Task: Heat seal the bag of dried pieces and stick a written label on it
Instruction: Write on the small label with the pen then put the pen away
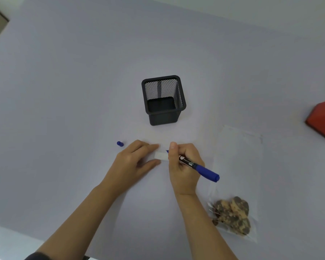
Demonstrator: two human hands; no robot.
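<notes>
A small white label (161, 155) lies flat on the pale table (83, 91) in front of me. My left hand (137, 158) rests on its left end, fingers spread and pressing it down. My right hand (184, 166) grips a blue marker (199, 167), whose tip touches the label's right end. The marker's blue cap (120, 143) lies loose on the table left of my left hand. A clear plastic bag (236, 166) lies to the right, with brown dried pieces (232, 215) bunched at its near end.
A black mesh pen holder (163, 100) stands upright behind my hands, with nothing inside. A red box-like object (323, 117) pokes in at the right edge. The table's near edge runs across the bottom left.
</notes>
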